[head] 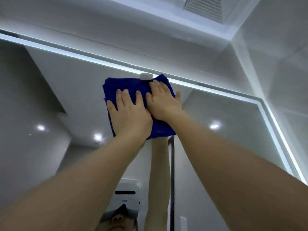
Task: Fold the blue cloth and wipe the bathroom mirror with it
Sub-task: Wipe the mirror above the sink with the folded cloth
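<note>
The folded blue cloth (pixel 133 85) lies flat against the bathroom mirror (pixel 63 90), close under the mirror's lit top edge. My left hand (pixel 129 114) presses on the cloth's lower left part with straight, spread fingers. My right hand (pixel 162 102) presses beside it on the cloth's right part, fingers straight and together, thumb out to the right. The two hands touch at their inner edges. Both arms reach up and forward. The cloth's middle is hidden under my hands.
A small white clip (pixel 146 76) sits on the mirror's top edge just above the cloth. A glowing light strip (pixel 273 124) frames the mirror's top and right side. A ceiling vent (pixel 208 7) is overhead. A tiled wall (pixel 283 64) stands at the right.
</note>
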Available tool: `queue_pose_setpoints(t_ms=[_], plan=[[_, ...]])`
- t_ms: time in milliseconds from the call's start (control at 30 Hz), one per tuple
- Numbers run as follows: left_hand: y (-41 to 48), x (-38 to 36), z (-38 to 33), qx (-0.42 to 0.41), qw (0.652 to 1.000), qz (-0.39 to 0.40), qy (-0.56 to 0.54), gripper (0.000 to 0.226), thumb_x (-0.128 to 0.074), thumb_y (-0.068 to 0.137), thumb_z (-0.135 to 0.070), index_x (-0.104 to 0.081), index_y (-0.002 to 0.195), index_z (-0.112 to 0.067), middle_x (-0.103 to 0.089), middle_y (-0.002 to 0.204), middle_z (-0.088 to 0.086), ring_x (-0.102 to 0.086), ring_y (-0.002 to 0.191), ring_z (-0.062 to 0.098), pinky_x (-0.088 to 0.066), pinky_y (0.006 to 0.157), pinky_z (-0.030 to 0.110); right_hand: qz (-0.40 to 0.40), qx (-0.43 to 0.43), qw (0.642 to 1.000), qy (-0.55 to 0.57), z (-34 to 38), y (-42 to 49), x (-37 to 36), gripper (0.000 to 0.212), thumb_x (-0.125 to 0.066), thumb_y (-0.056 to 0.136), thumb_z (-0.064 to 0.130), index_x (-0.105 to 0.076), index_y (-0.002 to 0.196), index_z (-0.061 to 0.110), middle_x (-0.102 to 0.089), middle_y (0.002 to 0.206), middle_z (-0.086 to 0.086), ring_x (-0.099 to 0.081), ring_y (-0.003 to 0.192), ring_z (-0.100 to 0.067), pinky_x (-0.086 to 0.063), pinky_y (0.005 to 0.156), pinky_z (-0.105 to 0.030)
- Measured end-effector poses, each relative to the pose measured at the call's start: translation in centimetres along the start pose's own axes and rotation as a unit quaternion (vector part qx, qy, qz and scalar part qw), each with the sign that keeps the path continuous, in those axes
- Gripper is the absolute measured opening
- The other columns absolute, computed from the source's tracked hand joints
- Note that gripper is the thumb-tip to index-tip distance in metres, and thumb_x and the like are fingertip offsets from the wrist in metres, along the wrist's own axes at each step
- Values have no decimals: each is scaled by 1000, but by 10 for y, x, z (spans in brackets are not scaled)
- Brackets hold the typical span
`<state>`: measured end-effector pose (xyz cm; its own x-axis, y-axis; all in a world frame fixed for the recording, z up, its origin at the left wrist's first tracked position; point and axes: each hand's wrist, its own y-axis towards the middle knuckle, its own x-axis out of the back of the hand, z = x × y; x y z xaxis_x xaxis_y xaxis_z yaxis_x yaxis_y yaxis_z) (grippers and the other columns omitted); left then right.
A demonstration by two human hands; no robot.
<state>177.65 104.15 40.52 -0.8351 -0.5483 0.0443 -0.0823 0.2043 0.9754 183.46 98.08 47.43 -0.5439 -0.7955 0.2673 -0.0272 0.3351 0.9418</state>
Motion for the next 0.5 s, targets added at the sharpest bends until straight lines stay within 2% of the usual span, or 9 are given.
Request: queue_pose_setpoints(t_ms=[233, 500], plan=[[37, -10, -68, -180, 981, 68, 29, 58, -20, 96, -43, 3, 148, -33, 7, 157, 1, 12, 144, 23, 7, 112, 53, -7, -187, 982, -37, -88, -16, 21, 57, -15, 97, 38, -11, 149, 14, -9, 157, 0, -4, 145, -17, 5, 111, -59], [20, -20, -109, -266, 958, 94, 50, 57, -19, 95, -43, 4, 147, -36, 10, 157, -2, 14, 143, 20, 10, 111, 54, 2, -267, 959, -100, -121, -54, 31, 58, -16, 96, 39, -22, 145, 7, -27, 150, -8, -23, 138, -26, -3, 109, -63]])
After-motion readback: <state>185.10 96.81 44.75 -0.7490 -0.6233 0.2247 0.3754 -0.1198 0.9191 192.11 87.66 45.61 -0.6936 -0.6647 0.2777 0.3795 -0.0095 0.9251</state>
